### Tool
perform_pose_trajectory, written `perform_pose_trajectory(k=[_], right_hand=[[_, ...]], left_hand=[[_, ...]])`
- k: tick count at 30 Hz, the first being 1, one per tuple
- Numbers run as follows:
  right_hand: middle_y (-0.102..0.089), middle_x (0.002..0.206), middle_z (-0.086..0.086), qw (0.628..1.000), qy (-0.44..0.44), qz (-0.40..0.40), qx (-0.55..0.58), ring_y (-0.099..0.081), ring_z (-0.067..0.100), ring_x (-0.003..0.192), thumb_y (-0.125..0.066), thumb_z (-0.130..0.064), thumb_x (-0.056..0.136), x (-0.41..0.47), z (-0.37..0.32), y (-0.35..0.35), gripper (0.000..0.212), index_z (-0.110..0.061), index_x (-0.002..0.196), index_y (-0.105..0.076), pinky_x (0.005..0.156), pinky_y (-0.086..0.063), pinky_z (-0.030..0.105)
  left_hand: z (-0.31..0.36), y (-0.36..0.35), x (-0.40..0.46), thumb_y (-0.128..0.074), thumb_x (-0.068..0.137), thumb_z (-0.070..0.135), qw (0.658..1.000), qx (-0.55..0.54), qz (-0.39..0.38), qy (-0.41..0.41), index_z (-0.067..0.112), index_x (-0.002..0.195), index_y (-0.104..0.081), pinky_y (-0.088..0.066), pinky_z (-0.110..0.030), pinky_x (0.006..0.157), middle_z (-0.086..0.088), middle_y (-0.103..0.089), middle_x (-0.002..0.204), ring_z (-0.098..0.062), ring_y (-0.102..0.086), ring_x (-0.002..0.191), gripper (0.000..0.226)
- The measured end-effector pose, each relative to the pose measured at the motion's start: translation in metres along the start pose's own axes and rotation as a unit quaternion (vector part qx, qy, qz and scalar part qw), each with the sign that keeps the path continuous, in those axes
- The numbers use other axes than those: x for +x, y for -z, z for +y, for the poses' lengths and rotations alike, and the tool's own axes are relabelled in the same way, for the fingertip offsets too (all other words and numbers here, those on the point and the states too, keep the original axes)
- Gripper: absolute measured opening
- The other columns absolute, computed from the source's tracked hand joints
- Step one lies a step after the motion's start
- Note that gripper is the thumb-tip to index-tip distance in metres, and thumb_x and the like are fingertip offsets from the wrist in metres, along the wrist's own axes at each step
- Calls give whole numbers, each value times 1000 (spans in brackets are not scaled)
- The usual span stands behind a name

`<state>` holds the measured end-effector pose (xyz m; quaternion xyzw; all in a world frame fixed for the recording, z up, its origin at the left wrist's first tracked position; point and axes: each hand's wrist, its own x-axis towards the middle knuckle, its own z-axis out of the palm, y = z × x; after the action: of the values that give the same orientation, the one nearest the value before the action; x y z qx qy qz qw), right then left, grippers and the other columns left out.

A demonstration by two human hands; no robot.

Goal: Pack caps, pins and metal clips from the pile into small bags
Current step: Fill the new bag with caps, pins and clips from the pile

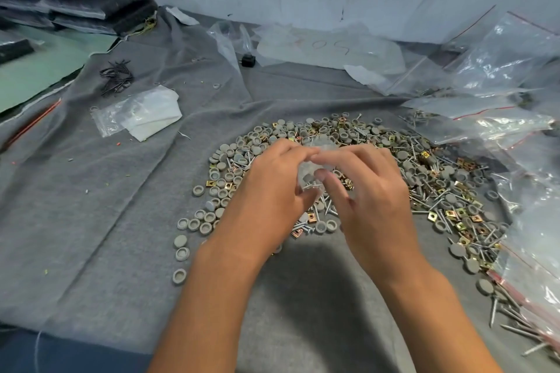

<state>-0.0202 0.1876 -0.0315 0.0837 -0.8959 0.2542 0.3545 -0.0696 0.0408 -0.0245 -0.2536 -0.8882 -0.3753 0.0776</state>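
A wide pile (394, 166) of grey round caps, silver pins and brass-coloured square metal clips lies on the grey cloth. Above its near middle both hands hold one small clear bag (312, 174) with a grey cap and some pins inside. My left hand (272, 188) grips the bag's left side, fingertips at its top edge. My right hand (363, 191) pinches the bag's top right with thumb and fingers. The hands hide part of the bag and the pile under them.
Loose grey caps (194, 221) trail off the pile to the left. A small stack of empty clear bags (136, 115) lies at left, black pins (116, 76) behind it. Large crumpled plastic bags (500, 85) crowd the right side and back. A grey wall stands behind.
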Motion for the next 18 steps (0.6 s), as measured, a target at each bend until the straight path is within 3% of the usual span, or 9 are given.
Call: perform_pose_trajectory(k=[5,8,11,15,18], right_hand=[[-66,109,-7,999,15,15,29,-54,17,94,-63,-16,100,-1,-4,3,23,-19,123,-64,81,-45,23],[-68,102,-8,1000,21,5,-1,-53,19,90,-68,-19,96,0,-4,3,14,-16,109,-69,78,-46,30],[-68,108,-4,999,13,-1,-34,-54,21,97,-71,-20,93,0,-1,3,15,-15,107,-73,87,-41,22],[-61,106,-6,998,-52,16,-20,-51,16,100,-66,-27,95,1,0,6,14,-21,106,-72,86,-34,11],[-58,102,-17,987,-125,-99,6,-55,7,94,-62,-34,95,-3,13,11,14,-32,107,-67,84,-46,22]], left_hand=[[2,-2,0,-79,83,21,999,-34,-1,-2,31,123,-64,-55,-30,74,23,-48,113,1,-54,76,44],[4,-2,1,-76,84,16,999,-53,0,-11,29,127,-65,-56,-34,76,21,-50,115,-2,-54,80,46],[3,0,2,-74,84,12,997,-71,12,-7,29,129,-65,-53,-25,81,21,-52,118,-1,-55,80,49],[2,10,1,-74,87,12,994,-106,37,13,28,127,-67,-48,-11,69,20,-55,118,-7,-59,73,44],[1,20,0,-69,92,18,983,-138,115,42,36,120,-63,-48,-6,65,21,-54,121,1,-60,80,35]])
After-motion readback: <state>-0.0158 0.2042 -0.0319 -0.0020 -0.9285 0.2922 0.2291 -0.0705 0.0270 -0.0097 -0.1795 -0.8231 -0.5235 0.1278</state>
